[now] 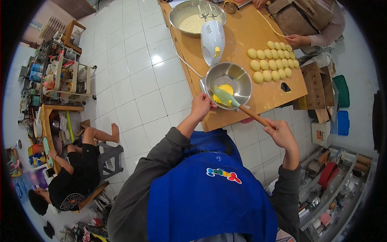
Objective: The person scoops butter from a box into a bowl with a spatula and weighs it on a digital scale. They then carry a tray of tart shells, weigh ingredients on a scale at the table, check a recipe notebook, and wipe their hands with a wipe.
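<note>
Watching the head cam feed here. Closest to me is the blue apron over grey sleeves. My right hand is closed around the wooden handle of a spatula, whose pale green blade sits inside the small steel bowl, right on a lump of yellow batter. My left hand is clamped on the near rim of that bowl, which sits at the near edge of the wooden table.

Just past the bowl a white hand mixer lies on the table, its beaters resting in a bigger steel bowl of pale batter. Right of the small bowl there are rows of yellow dough balls. At the far end another person in a beige apron has a hand beside the dough balls. Off to the left, someone in black sits on a stool on the white tile floor.
</note>
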The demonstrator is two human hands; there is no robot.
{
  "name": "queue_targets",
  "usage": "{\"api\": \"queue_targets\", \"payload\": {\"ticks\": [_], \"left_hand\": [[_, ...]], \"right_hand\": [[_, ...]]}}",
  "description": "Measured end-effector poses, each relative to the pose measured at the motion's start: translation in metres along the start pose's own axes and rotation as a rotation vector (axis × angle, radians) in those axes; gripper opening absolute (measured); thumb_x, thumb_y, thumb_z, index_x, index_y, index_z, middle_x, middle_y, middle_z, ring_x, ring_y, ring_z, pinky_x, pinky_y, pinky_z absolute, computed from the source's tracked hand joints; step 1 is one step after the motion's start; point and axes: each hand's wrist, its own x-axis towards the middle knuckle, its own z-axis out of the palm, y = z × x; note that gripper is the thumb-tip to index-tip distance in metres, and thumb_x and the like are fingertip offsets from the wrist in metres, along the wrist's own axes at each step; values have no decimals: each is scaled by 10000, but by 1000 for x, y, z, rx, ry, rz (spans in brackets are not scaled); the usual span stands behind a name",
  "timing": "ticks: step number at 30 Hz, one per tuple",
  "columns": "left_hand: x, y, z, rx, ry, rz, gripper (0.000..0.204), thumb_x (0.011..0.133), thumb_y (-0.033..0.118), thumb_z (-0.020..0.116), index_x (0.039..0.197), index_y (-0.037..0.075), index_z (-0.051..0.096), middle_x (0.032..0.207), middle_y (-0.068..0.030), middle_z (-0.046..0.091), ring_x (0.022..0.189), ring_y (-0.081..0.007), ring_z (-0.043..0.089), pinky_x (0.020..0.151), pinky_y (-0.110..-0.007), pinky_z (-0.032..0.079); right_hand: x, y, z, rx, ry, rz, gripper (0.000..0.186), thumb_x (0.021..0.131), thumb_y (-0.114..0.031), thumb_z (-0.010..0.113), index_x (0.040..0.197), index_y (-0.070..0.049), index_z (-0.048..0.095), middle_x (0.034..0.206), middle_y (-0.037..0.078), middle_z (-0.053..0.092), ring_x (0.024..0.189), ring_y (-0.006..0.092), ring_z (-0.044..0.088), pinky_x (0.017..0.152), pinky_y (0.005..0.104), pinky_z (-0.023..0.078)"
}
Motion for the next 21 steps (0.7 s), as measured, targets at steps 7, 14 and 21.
{"api": "queue_targets", "payload": {"ticks": [7,14,21], "left_hand": [[-2,4,-2,20,-11,14,82,880,70,416,850,1,446,740,-120,563,630,-207,625,572,-304,539],[-2,5,-3,38,-19,17,76,874,62,413,865,-4,449,757,-130,580,630,-200,629,571,-300,535],[0,4,-4,32,-25,12,67,872,57,416,874,-3,446,761,-130,584,635,-204,630,574,-298,535]], "right_hand": [[7,10,-3,528,-175,382,194,859,-175,534,973,-32,599,508,-50,373,391,31,297,333,189,221],[7,31,1,822,-250,442,256,891,-257,487,920,-18,575,456,-35,367,318,22,242,282,167,205],[-1,32,8,926,-232,424,248,895,-247,479,915,-17,571,455,-33,366,318,23,252,283,164,217]]}}
